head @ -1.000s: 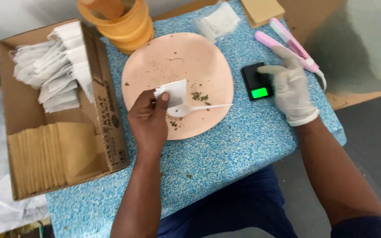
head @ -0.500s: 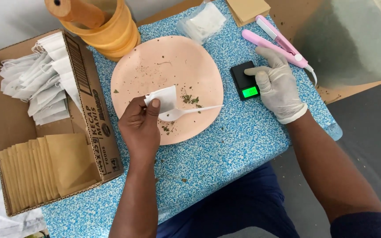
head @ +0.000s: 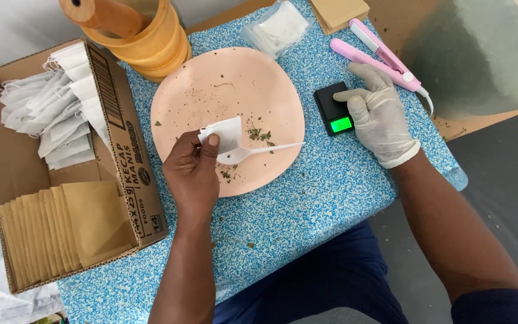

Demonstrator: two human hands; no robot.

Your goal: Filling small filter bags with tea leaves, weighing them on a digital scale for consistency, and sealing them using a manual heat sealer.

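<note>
White sachet (head: 225,133) still pinched by left fingers (head: 211,141); gloved right hand (head: 380,115) stays loose on scale (head: 333,108).

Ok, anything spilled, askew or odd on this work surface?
Yes, slightly. Dried green flakes are scattered loose across the pink plate, and a few specks lie off it on the blue mat. Also, only the right hand is gloved; the left hand, pinching a white sachet, is bare.

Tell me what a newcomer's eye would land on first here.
The big peach plate at the centre of the blue speckled table, flecked with dried herb bits. Over it the bare left hand pinches a small white bag beside a white plastic spoon. To the right, the white-gloved right hand rests on a small black scale with a glowing green display.
</note>
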